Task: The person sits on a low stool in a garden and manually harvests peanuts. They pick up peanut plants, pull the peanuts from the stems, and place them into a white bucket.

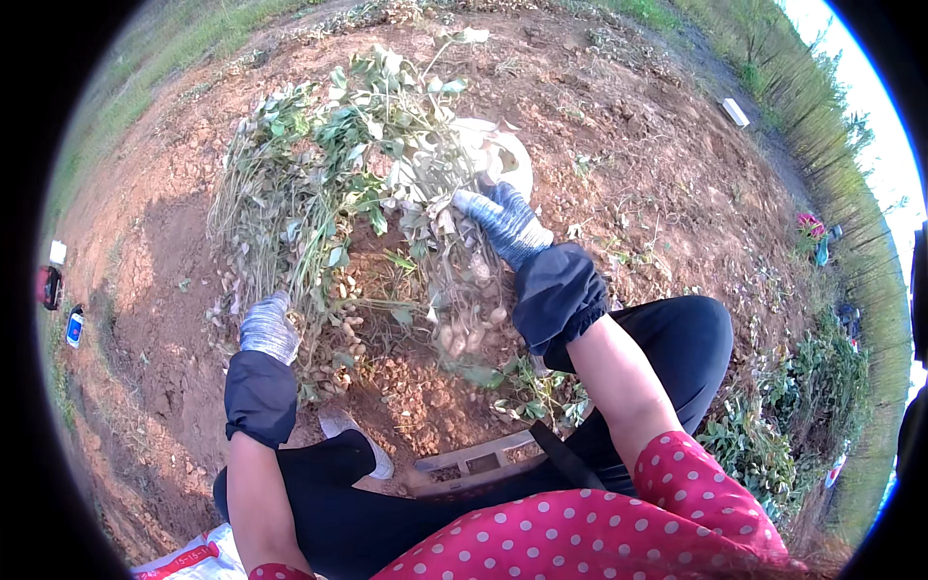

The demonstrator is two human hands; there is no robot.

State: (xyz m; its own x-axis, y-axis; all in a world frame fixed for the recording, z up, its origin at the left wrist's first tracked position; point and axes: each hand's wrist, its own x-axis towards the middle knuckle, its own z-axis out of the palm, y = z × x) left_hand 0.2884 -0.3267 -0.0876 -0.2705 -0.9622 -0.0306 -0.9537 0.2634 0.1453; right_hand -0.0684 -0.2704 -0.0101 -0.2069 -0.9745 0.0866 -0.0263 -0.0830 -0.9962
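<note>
Peanut plants (pixel 309 184): a broad, leafy bundle spreads ahead of the left hand, tops pointing away from it; a thinner bunch hangs beneath the right.
Left hand (pixel 270 329): gloved, curled about the stems at the near end of the big bundle; its fingertips are buried, so I cannot tell how tight the grip is.
Right hand (pixel 505 224): gloved, grasping the thinner bunch by its stems, farther out than the left.
Pods (pixel 350 333): some cluster just right of the left hand, others dangle below the right.
White tub (pixel 517 159): just beyond the right hand, partly behind leaves.
Hold: best kept on gathered stems, clear of the pods, so that none are crushed or torn loose.
Tangle: foliage interlaces between the hands; slow, even parting should serve better than a jerk.
Pale frame (pixel 478 469): nearer the body than both hands; dangling pods are best carried clear of its edge.
</note>
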